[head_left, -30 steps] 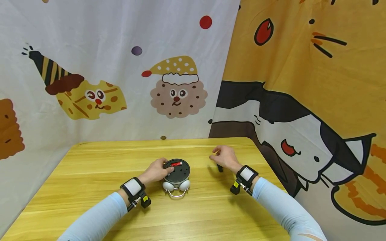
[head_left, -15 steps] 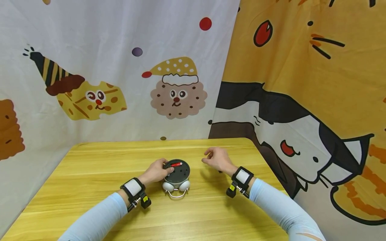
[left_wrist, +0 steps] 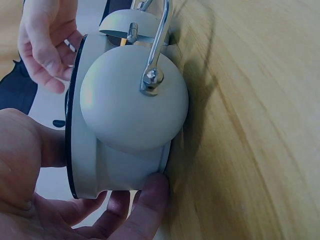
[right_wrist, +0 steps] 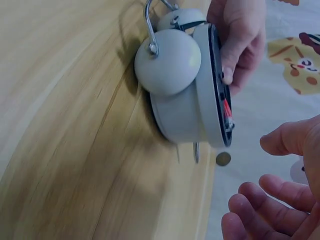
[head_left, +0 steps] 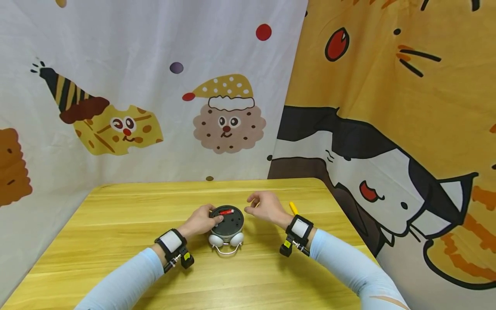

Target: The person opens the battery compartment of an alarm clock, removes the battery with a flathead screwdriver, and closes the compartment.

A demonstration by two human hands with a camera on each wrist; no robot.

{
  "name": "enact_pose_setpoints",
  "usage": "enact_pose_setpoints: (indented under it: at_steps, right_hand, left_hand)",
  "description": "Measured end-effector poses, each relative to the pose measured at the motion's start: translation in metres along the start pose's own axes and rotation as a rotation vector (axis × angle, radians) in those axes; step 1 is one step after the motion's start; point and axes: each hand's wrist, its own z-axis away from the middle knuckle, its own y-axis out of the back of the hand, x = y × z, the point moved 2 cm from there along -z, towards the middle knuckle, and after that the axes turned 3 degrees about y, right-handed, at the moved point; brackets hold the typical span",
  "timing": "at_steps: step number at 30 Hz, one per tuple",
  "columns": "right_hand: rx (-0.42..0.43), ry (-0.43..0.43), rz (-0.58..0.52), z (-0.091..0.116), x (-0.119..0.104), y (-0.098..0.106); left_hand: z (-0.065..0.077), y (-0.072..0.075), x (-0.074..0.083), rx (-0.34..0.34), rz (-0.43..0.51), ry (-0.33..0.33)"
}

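Note:
A white twin-bell alarm clock point(head_left: 229, 227) lies on its face, its black back upward and its bells and wire handle toward me. A small red battery point(head_left: 226, 212) sits in the back, its red side also visible in the right wrist view. My left hand point(head_left: 199, 222) grips the clock's left side, thumb on the back and fingers round the white case point(left_wrist: 132, 165). My right hand point(head_left: 266, 206) hovers just right of the clock, holding nothing. In the right wrist view its thumb and loosely bent fingers point(right_wrist: 270, 202) are apart from the case.
Behind my right wrist a slim yellow stick-like thing point(head_left: 293, 208) shows, its lower end hidden. The wooden table point(head_left: 147, 206) ends at a patterned white curtain point(head_left: 155, 51) behind and an orange cat-print curtain point(head_left: 372, 86) at the right.
My right hand has moved left, away from a dark thing on the table and close to the clock. The yellow stick-like thing has come into sight. My left hand and the clock stay put.

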Motion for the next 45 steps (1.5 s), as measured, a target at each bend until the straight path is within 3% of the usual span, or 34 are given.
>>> enact_pose_setpoints:
  at_steps: [22,45]
  right_hand:
    - [-0.061,0.077,0.061,-0.004,-0.021,-0.026]
    - [-0.043,0.118,0.168,-0.004,-0.023,-0.041]
  left_hand:
    - [-0.001,0.001,0.000,-0.001,-0.017,0.005]
    - [-0.001,0.000,0.000,0.006,-0.038,-0.011]
